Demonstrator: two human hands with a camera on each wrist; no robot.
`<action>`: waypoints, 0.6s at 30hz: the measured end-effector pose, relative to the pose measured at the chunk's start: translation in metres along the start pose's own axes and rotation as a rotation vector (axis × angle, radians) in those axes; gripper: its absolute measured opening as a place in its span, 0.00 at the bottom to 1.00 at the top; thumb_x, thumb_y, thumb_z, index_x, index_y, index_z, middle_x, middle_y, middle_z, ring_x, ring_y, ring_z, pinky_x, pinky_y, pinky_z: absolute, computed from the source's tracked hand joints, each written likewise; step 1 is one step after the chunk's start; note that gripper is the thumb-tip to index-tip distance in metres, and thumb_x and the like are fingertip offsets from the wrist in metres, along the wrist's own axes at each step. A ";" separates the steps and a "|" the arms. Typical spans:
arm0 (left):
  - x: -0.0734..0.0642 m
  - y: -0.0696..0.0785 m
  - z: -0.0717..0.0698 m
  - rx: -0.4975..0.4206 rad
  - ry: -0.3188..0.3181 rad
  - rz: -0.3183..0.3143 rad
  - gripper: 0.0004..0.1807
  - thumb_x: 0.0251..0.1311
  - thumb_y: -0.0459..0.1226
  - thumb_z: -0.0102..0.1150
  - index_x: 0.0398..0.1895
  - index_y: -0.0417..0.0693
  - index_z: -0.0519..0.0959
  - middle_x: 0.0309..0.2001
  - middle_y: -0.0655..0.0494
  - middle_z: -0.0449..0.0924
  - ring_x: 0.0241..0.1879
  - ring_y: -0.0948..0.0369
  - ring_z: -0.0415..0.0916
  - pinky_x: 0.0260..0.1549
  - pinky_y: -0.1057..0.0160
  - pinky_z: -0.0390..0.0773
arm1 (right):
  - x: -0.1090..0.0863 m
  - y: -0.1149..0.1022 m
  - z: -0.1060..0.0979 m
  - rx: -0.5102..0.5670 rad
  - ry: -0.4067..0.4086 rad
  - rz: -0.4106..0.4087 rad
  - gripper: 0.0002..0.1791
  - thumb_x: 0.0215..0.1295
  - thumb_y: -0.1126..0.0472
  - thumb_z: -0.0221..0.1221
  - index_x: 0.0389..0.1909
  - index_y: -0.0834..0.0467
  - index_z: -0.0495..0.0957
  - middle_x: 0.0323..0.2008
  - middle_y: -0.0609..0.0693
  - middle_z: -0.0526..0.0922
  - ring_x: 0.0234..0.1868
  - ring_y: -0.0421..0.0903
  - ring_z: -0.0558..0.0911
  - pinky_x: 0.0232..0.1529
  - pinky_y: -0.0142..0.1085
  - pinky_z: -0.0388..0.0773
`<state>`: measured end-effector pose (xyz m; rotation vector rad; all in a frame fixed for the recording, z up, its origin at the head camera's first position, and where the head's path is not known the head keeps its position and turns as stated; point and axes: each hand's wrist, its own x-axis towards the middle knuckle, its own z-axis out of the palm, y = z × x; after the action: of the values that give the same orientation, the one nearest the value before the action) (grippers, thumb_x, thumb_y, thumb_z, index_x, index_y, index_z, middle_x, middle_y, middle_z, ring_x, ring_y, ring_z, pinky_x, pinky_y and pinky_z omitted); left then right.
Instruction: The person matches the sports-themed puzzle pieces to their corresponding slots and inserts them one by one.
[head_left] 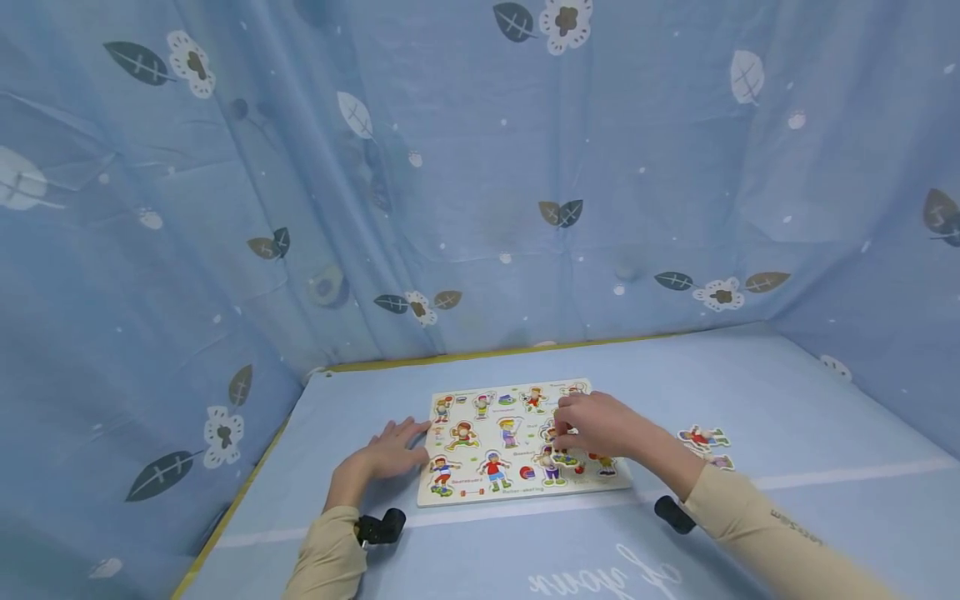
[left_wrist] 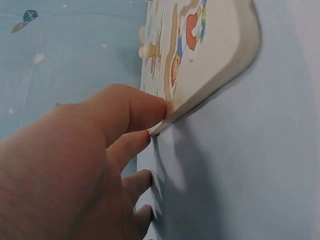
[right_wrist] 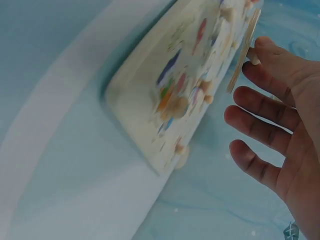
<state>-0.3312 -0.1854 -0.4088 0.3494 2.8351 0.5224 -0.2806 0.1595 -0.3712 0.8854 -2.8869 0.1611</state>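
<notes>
A pale wooden knob puzzle board (head_left: 483, 440) printed with sports figures lies flat on the cloth. My left hand (head_left: 384, 452) is at its left edge, thumb and index fingertip against the rim in the left wrist view, the other fingers spread on the cloth. Over the right part of the board, my right hand (head_left: 598, 427) pinches a puzzle piece (right_wrist: 241, 56) by its small wooden knob (right_wrist: 254, 56) between thumb and index finger. That piece is tilted on edge above the board in the right wrist view, its printed face turned away. The other right fingers are loosely bent.
Two loose puzzle pieces, one a figure in red (head_left: 703, 437) and one partly under it (head_left: 722, 461), lie right of the board. Several knobbed pieces, such as a runner (head_left: 462, 434), sit on the board. A blue patterned curtain (head_left: 480, 208) hangs behind the table.
</notes>
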 end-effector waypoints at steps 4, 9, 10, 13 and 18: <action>0.000 0.000 0.000 -0.001 0.002 0.001 0.36 0.61 0.47 0.53 0.74 0.51 0.63 0.77 0.38 0.50 0.76 0.36 0.39 0.71 0.33 0.41 | 0.015 -0.008 0.001 0.034 -0.003 0.003 0.07 0.62 0.49 0.67 0.27 0.45 0.82 0.28 0.34 0.75 0.30 0.34 0.72 0.36 0.36 0.75; 0.000 0.002 0.000 0.003 0.002 0.004 0.36 0.61 0.47 0.53 0.74 0.50 0.63 0.77 0.38 0.51 0.76 0.36 0.39 0.71 0.33 0.42 | 0.033 -0.018 0.005 0.064 -0.017 0.027 0.08 0.63 0.48 0.66 0.27 0.44 0.81 0.28 0.34 0.76 0.29 0.35 0.72 0.34 0.34 0.73; 0.000 0.002 0.000 0.004 0.000 0.001 0.37 0.61 0.47 0.53 0.74 0.50 0.63 0.77 0.39 0.51 0.76 0.36 0.39 0.71 0.33 0.42 | 0.036 -0.020 0.007 0.067 -0.020 0.029 0.08 0.63 0.48 0.66 0.27 0.44 0.80 0.29 0.35 0.76 0.29 0.35 0.72 0.33 0.34 0.73; 0.000 0.002 -0.001 0.008 -0.001 -0.004 0.37 0.61 0.47 0.53 0.74 0.50 0.63 0.77 0.39 0.51 0.76 0.36 0.39 0.72 0.33 0.42 | 0.047 -0.027 0.011 0.076 -0.018 0.031 0.09 0.64 0.47 0.65 0.27 0.45 0.80 0.28 0.36 0.75 0.28 0.36 0.71 0.31 0.33 0.72; 0.001 0.000 -0.001 0.009 -0.003 -0.008 0.37 0.61 0.47 0.54 0.74 0.50 0.63 0.77 0.39 0.51 0.76 0.36 0.39 0.72 0.33 0.42 | 0.064 -0.044 0.017 0.097 -0.027 0.015 0.08 0.64 0.48 0.65 0.29 0.46 0.82 0.28 0.36 0.75 0.27 0.36 0.72 0.29 0.32 0.72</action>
<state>-0.3324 -0.1851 -0.4084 0.3398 2.8358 0.5069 -0.3102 0.0858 -0.3760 0.8880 -2.9334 0.2949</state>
